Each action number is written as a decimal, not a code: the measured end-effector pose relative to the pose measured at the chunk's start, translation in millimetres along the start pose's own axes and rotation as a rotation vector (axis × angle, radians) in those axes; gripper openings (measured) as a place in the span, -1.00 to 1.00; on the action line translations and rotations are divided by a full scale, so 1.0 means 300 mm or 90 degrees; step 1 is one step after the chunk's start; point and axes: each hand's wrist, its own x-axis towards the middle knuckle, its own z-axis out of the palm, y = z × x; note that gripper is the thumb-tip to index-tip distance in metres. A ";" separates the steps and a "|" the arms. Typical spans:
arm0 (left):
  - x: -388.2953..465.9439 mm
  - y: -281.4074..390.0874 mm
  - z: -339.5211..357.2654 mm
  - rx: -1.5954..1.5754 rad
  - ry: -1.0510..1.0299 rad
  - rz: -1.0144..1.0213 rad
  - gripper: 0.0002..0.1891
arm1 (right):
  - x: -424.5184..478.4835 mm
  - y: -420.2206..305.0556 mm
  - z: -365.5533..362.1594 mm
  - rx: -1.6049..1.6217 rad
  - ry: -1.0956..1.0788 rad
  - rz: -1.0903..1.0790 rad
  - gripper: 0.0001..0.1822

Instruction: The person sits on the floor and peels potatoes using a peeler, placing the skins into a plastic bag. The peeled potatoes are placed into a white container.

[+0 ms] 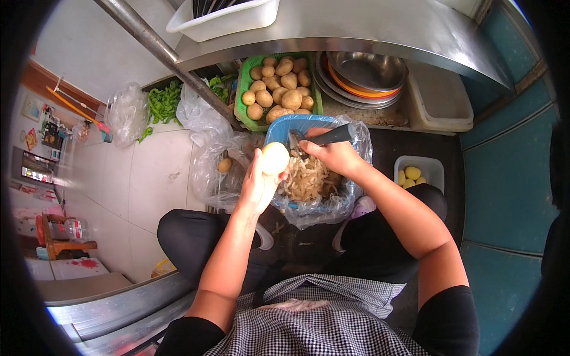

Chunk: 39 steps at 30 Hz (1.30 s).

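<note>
My left hand [259, 180] holds a pale, peeled potato [274, 158] above the left side of a blue plastic bin [285, 126]. In my right hand [331, 153] is a peeler [331, 135] with a dark handle, its metal end pointing left, close to the potato but apart from it. The bin is lined with a clear plastic bag [365, 147] and holds a heap of potato peelings [307, 180]. Several peeled potatoes [413, 172] lie in a white plastic container [436, 165] on the floor at the right, partly hidden by my knee.
Behind the bin, a green crate [243, 84] holds unpeeled potatoes [291, 99]. Beside it are stacked metal bowls [367, 73] and a white tub [441, 95], under a steel counter [356, 26]. Clear bags [209, 178], one with a potato [225, 165], and leafy greens [164, 102] lie left. A metal pole [196, 82] slants down.
</note>
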 end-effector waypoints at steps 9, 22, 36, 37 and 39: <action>0.010 -0.017 0.019 0.093 0.047 0.097 -0.50 | -0.014 -0.018 0.002 0.210 -0.058 0.072 -0.84; 0.037 -0.054 0.002 -0.058 0.081 -0.055 -0.46 | -0.032 0.001 0.061 -0.015 -0.052 -0.283 -0.74; 0.009 0.022 0.043 -0.160 0.020 -0.001 -0.32 | -0.006 0.035 0.014 0.720 -0.114 0.301 -0.43; 0.015 0.014 0.010 -0.216 -0.011 0.007 -0.35 | -0.005 0.025 0.006 0.723 -0.123 0.279 -0.42; 0.025 0.001 -0.054 -0.329 -0.074 0.019 -0.39 | -0.009 0.017 -0.015 0.730 -0.139 0.237 -0.40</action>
